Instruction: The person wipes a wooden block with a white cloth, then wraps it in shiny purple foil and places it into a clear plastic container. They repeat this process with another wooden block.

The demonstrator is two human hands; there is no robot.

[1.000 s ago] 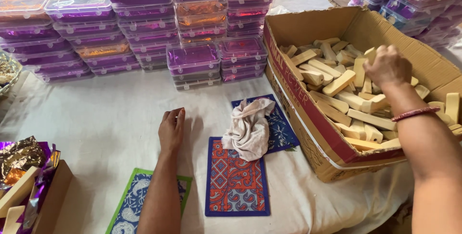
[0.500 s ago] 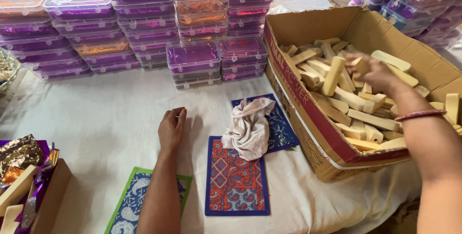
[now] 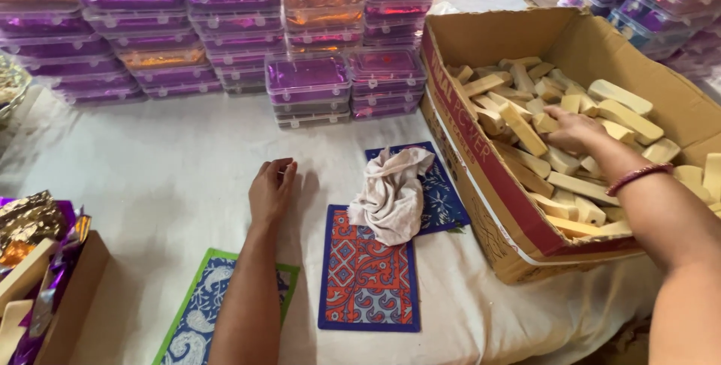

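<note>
The right hand (image 3: 574,131) reaches into the cardboard box (image 3: 481,155), fingers curled down among the pale wooden blocks (image 3: 578,185), whether grasping one I cannot tell; a loose pile could shift and let a block slip; the left hand (image 3: 272,191) rests relaxed on the white tabletop (image 3: 150,177); a second ago the right hand was raised above the pile.

Right hand (image 3: 574,131) inside cardboard box (image 3: 518,230), fingers down among pale wooden blocks (image 3: 578,185), left hand (image 3: 272,191) flat on white cloth left of box, crumpled rag (image 3: 390,194) between them
</note>
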